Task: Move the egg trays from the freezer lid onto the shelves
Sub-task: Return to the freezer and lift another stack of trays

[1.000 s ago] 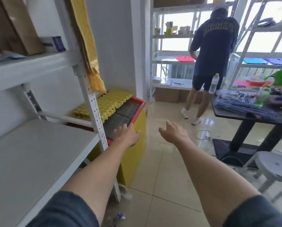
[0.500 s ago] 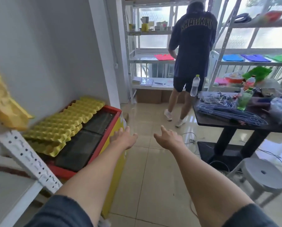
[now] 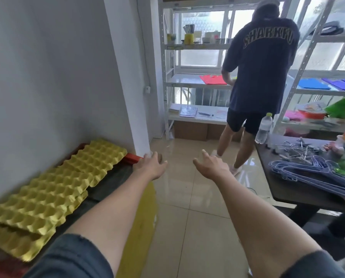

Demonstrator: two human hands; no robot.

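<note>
person in dark shirt [image 3: 261, 63] seen from behind at the window racks | red sheet [image 3: 212, 79] laid on the rack beside them | table [image 3: 300, 192] at right, piled with hangers [image 3: 316, 173] | water bottle [image 3: 263, 128] stood at its far corner | tiled floor [image 3: 187, 217]
</note>
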